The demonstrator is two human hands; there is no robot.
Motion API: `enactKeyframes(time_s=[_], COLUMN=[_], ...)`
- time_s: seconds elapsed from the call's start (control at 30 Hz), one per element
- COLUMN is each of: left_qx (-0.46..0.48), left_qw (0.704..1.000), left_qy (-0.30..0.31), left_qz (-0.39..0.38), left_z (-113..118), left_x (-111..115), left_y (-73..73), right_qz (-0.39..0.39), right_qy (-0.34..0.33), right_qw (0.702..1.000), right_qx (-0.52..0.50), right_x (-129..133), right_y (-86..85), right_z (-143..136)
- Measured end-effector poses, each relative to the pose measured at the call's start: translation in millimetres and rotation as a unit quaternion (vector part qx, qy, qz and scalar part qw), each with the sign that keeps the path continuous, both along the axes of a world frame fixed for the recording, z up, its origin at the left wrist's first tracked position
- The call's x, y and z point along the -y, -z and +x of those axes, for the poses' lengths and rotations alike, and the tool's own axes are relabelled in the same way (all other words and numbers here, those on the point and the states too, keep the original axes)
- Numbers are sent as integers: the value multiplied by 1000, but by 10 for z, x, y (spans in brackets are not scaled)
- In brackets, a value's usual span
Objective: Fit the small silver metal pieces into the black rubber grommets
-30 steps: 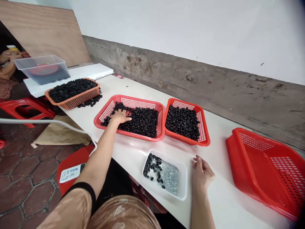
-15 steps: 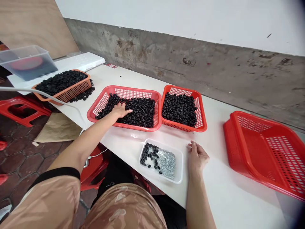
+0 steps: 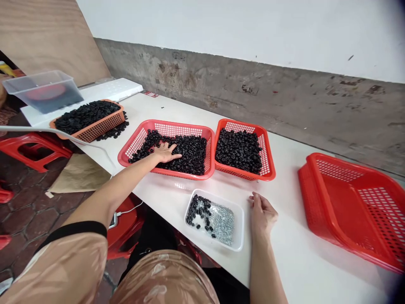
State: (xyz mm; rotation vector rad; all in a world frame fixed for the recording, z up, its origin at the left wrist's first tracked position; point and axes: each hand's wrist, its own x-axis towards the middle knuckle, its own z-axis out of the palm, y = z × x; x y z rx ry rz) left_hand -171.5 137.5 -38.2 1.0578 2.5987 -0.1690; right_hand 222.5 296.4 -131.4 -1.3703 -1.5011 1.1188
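Note:
My left hand (image 3: 165,153) lies with fingers spread on small black ring-shaped pieces (image 3: 193,152) in a wide red basket (image 3: 182,173). A bare patch of basket floor shows beside the fingertips. Resting on the table, my right hand (image 3: 264,211) has its fingers curled together; whatever may be between them is hidden. Just left of it stands a white plastic tray (image 3: 242,230). Small silvery metal pieces (image 3: 225,223) fill its right side, and black pieces (image 3: 196,209) lie scattered at its left. A second red basket (image 3: 271,162), also holding black ring pieces, adjoins the first.
Stacked red baskets (image 3: 305,202) stand at the right. Far left, an orange basket (image 3: 104,125) is heaped with flat black pieces, some spilled beside it; behind is a clear bin (image 3: 72,88). A white cable (image 3: 101,144) crosses the left edge. A wall (image 3: 202,86) bounds the back.
My left hand has shifted slightly right across the black pieces, baring some basket floor behind it. My right hand stays beside the tray. The view has tilted up slightly.

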Motion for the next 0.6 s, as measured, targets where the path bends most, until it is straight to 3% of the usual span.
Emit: enactKeyframes(time_s=[0.17,0.37,0.5,0.6], left_qx=[-24,-22,-12,9], left_qw=[999,995,986,977], left_qy=[-31,-77,-123,-127], left_qz=[7,52,111,168], left_z=[-91,-99,-91,-32], left_x=[1,22,47,59], left_y=[20,-53,-169,-343], right_qz=[2,-4,-4,-3], right_qy=[-4,-5,-8,-12], right_qw=[1000,1000,1000,1000], right_qx=[-3,-1,-5,-6], right_x=[4,-11,-14,-18], right_y=[-12,10,6,8], right_z=[0,-2,-4,-5])
